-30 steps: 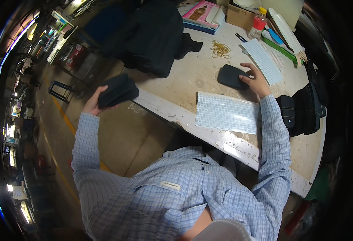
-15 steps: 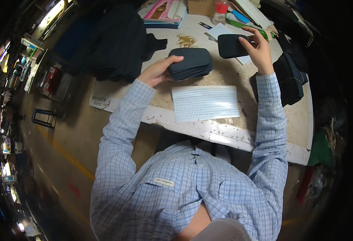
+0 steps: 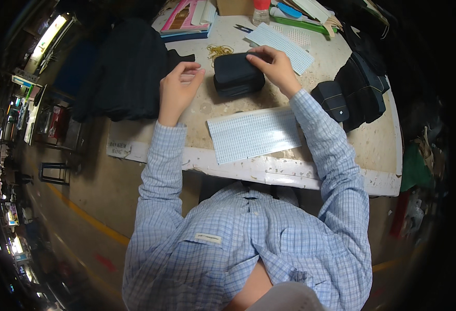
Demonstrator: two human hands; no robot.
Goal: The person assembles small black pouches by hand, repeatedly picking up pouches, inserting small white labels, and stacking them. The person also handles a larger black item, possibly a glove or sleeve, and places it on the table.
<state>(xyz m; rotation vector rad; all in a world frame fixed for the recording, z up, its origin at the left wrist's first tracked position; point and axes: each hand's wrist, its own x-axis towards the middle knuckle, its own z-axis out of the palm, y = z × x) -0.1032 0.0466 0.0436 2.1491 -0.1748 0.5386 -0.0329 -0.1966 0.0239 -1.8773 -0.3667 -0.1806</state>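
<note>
A stack of dark rounded-rectangle fabric pieces [image 3: 238, 90] stands on the table in front of me. My right hand [image 3: 275, 66] pinches the right far edge of the top fabric piece [image 3: 231, 69], thumb above, the other fingers partly hidden. That piece lies over the stack, slightly out of line with it. My left hand [image 3: 180, 89] is raised left of the stack, its fingers bent and apart, holding nothing. Nearer to me lies a printed sheet in a clear cover [image 3: 254, 136].
Left is a large dark fabric pile [image 3: 127, 72]; right, dark bundles with yellow stitching [image 3: 360, 93]. Farther back are tangled yellow thread [image 3: 219, 51], thread snips [image 3: 243, 28], another printed sheet [image 3: 285, 47], a bottle [image 3: 261, 13], a green tray [image 3: 311, 27] and pink booklets [image 3: 185, 18].
My left hand has let go of the stack and drawn left. My right hand has brought its fabric piece leftward onto the stack. The view has shifted slightly.
</note>
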